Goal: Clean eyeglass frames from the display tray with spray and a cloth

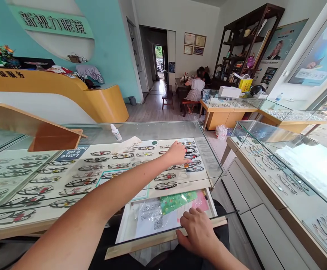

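My left hand (pixel 176 153) reaches across the display case to its right end. Its fingers are curled at a pair of eyeglasses (pixel 191 156) with dark frames and red parts; the fingertips are partly hidden. Rows of other eyeglasses (pixel 81 182) lie on the white display board around my forearm. Lower down, my right hand (pixel 198 229) is closed over the front edge of a pulled-out drawer (pixel 141 244), fingers on the inner side and thumb outside. Inside the drawer lie a printed white sheet (pixel 149 219), a green patterned packet (pixel 177 201) and a pink piece (pixel 201 200).
A white spray bottle (pixel 116 132) stands on the glass case, near a pale cloth (pixel 129 144). A wooden stand (pixel 53 129) juts in at left. Another glass case (pixel 281 168) is at right. Behind, a person (pixel 194 90) sits at a table.
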`<state>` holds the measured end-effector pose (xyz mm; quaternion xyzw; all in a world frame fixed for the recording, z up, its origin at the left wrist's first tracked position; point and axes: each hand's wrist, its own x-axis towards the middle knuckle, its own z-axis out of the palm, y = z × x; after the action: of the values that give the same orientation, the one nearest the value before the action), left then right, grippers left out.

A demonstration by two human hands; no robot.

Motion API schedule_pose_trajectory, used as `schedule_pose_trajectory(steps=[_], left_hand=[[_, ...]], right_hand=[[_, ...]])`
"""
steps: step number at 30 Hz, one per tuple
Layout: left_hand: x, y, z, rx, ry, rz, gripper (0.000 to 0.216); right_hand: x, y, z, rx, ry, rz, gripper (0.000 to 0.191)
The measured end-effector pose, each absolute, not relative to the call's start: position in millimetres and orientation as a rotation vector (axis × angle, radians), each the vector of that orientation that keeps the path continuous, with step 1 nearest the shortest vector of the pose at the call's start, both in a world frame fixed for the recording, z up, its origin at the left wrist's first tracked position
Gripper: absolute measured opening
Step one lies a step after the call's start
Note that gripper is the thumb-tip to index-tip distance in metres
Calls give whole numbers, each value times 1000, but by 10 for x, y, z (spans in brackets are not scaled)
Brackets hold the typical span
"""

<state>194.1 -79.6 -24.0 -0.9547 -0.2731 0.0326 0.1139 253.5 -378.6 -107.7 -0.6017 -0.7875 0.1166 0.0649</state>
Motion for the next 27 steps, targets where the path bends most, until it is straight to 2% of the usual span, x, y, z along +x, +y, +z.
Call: schedule_pose_trajectory(steps=[9,16,19,22,24,27], left_hand=[[1875,-818,-139,-2862,-837,22,67],[1320,-1557,96,-3158,-449,-504,32],[967,-1967,-148,-3461,-448,-345,39],[639,-2180,-575,-3625,-653,44,41],[472,-2168,-882,-3506,-923,267,38],[322,-1945,-1285,-3250,-1245,291,28]], right_hand=[[2552,-3807,-1126,-1794,-2376,326,21],[2559,-3837,-1179,-1731,-2331,263,16],[2567,-3852,-1211,-1672,-2302,205,15],[2579,-3860,-1220,-1606,-2281,173,13],[2586,-3861,-1217,-1577,-2274,168,13],[2588,-3860,-1212,-1557,-2262,156,14]])
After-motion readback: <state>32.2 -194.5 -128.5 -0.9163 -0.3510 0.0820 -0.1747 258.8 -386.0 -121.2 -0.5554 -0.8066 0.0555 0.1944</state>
